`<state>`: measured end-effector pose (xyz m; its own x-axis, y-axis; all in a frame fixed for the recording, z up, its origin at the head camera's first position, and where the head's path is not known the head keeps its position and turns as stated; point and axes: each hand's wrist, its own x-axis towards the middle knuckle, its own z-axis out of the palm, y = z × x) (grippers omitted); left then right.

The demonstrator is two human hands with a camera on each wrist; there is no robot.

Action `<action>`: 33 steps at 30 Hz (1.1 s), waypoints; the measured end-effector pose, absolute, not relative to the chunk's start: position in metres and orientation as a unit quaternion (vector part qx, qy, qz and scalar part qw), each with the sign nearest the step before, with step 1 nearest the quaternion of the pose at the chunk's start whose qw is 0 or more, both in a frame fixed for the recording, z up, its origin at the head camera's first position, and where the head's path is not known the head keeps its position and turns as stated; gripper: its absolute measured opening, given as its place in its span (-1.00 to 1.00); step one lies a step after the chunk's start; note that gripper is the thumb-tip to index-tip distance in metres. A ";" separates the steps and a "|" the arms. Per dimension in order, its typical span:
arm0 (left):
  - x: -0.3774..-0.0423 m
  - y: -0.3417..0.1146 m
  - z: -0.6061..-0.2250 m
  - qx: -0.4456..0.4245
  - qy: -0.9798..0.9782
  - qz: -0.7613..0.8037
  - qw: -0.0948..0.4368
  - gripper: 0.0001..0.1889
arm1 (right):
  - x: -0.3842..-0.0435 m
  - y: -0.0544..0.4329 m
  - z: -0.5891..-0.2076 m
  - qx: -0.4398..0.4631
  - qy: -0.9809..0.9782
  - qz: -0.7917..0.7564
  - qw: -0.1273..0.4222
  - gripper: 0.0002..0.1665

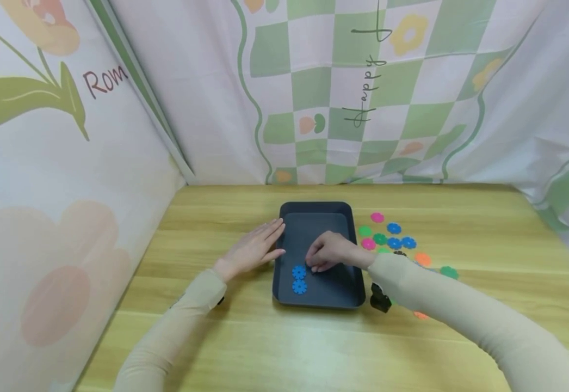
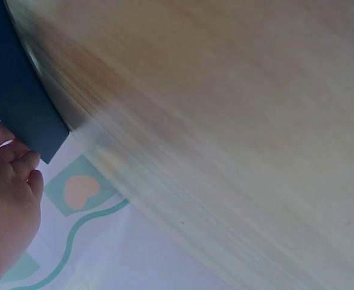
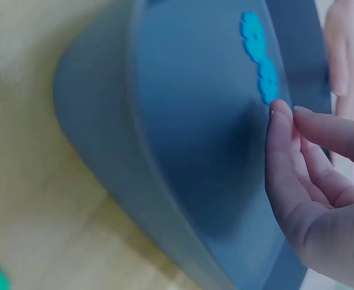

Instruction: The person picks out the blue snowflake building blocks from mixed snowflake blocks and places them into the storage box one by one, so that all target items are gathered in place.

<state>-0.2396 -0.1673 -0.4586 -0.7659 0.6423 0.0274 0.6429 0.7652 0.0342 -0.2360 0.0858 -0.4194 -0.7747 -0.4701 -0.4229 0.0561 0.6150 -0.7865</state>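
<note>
Two blue flower discs (image 1: 299, 285) lay in the dark tray (image 1: 314, 231) (head), lined along its long axis, just left of the nearer right hand (image 1: 332, 250); left wrist showed the left hand (image 2: 11, 205) loose-fingered against tray edge; right wrist showed thumb and fingertip nearly together, couldn't tell if holding anything

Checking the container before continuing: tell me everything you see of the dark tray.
The tray is a rounded-corner rectangle, dark blue-grey, smooth, plastic-looking, with raised walls. It sits open side up on the wood-grain table. Blue flower-shaped discs lie on its floor. The left hand touches its left rim; the right hand reaches inside.
</note>
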 end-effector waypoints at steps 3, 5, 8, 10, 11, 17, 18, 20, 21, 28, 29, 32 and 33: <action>-0.240 -0.167 -0.459 -0.344 -0.939 -0.017 0.010 -0.27 | -0.240 0.096 -0.412 -0.126 0.841 -0.431 0.302 -0.76; -0.239 -0.167 -0.459 -0.344 -0.939 -0.018 0.009 -0.27 | -0.243 0.104 -0.405 -0.124 0.839 -0.440 0.295 -0.73; -0.238 -0.166 -0.459 -0.344 -0.939 -0.018 0.003 -0.26 | -0.249 0.121 -0.395 -0.124 0.843 -0.440 0.284 -0.68; -0.238 -0.166 -0.458 -0.342 -0.940 -0.015 -0.001 -0.26 | -0.252 0.134 -0.389 -0.124 0.849 -0.431 0.278 -0.66; -0.238 -0.166 -0.458 -0.341 -0.940 -0.014 -0.003 -0.26 | -0.254 0.141 -0.387 -0.124 0.854 -0.424 0.274 -0.66; -0.238 -0.166 -0.458 -0.337 -0.941 -0.026 -0.001 -0.25 | -0.263 0.181 -0.382 -0.115 0.860 -0.429 0.251 -0.59; -0.238 -0.166 -0.458 -0.337 -0.941 -0.027 0.000 -0.25 | -0.265 0.188 -0.382 -0.110 0.860 -0.433 0.246 -0.57; -0.238 -0.166 -0.459 -0.337 -0.941 -0.024 0.000 -0.25 | -0.267 0.201 -0.384 -0.098 0.863 -0.436 0.236 -0.54; -0.238 -0.166 -0.459 -0.337 -0.941 -0.023 0.000 -0.25 | -0.268 0.208 -0.385 -0.090 0.865 -0.436 0.231 -0.53; -0.238 -0.166 -0.459 -0.341 -0.940 -0.023 0.004 -0.25 | -0.268 0.256 -0.397 -0.063 0.889 -0.403 0.208 -0.48; -0.238 -0.166 -0.459 -0.340 -0.940 -0.023 0.004 -0.25 | -0.267 0.261 -0.398 -0.063 0.893 -0.395 0.206 -0.48; -0.238 -0.166 -0.460 -0.340 -0.940 -0.019 0.006 -0.26 | -0.265 0.275 -0.403 -0.064 0.904 -0.372 0.201 -0.47; -0.238 -0.166 -0.460 -0.341 -0.940 -0.018 0.007 -0.26 | -0.265 0.280 -0.405 -0.066 0.907 -0.364 0.199 -0.47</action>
